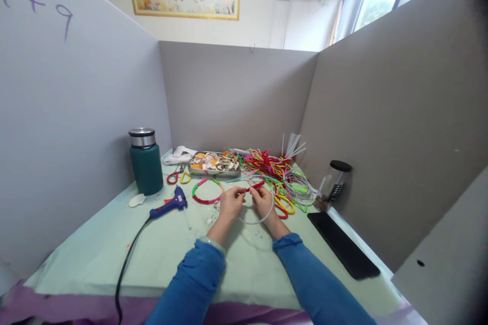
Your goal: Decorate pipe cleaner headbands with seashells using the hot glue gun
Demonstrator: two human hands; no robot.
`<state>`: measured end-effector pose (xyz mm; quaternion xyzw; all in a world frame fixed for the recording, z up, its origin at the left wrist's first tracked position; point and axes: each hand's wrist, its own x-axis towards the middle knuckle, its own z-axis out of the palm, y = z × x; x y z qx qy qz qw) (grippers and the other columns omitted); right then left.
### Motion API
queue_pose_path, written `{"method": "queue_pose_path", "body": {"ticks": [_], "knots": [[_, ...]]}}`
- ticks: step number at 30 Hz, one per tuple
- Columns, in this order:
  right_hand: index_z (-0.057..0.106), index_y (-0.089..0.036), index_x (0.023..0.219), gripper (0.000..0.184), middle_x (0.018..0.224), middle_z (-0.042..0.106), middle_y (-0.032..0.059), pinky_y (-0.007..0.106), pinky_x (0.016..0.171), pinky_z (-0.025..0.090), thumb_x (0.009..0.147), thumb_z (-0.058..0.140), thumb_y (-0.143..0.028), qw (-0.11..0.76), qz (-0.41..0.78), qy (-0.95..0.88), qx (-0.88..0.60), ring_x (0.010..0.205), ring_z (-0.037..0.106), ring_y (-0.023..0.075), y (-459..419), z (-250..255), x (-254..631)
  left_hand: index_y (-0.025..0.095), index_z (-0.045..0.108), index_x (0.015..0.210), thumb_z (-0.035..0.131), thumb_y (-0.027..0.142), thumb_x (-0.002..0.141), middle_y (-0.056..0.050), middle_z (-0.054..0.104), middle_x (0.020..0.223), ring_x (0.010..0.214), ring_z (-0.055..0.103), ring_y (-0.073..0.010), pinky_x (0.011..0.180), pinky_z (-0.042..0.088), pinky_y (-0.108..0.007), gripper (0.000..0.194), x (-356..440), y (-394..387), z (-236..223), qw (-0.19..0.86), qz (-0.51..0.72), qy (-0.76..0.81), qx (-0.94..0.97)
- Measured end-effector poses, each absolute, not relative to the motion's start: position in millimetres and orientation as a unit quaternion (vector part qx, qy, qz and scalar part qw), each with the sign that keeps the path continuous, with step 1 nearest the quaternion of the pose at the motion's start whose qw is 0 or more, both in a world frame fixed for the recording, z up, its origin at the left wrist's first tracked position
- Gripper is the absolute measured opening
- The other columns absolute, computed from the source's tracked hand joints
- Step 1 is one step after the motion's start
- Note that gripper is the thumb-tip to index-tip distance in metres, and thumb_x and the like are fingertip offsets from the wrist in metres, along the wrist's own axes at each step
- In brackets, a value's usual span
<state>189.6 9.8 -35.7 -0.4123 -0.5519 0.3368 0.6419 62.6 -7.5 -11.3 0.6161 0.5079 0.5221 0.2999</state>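
Observation:
Above the middle of the table, my left hand (232, 203) and my right hand (263, 202) are close together, both with closed fingers. Between their fingertips is a red pipe cleaner (261, 184), pinched by my left hand at its near end. A thin white ring (254, 223) hangs from my right hand, with the red pipe cleaner at its upper part. Whether the pipe cleaner is wound round the ring there is hidden by my fingers. Left of my left hand, a ring wrapped in green, pink and red (206, 202) lies flat on the table.
A blue glue gun (168, 206), white spoon (136, 200), green flask (146, 168) and scissors (179, 177) are left. Behind lie a shell tray (214, 173) and piled pipe cleaners (267, 162). Right are wire coils (299, 188), yellow-red handles (286, 205), a black-lidded jar (336, 183) and black slab (343, 246).

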Motion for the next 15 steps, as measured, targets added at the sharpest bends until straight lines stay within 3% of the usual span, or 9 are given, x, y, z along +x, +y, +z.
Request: {"method": "queue_pose_path", "body": {"ticks": [15], "knots": [[0.057,-0.018,0.063,0.031,0.048,0.046,-0.0053,0.024,0.044,0.03,0.073,0.064,-0.046,0.649,0.329,-0.54,-0.423,0.045,0.04,0.0107,9.8,-35.0,188.8,0.021,0.072,0.093,0.056,0.008,0.08,-0.002,0.073,0.09,0.062,0.065,-0.0077,0.063,0.052,-0.02,0.024,59.4,-2.9,-19.2,0.23,0.52,0.485,0.665]]}}
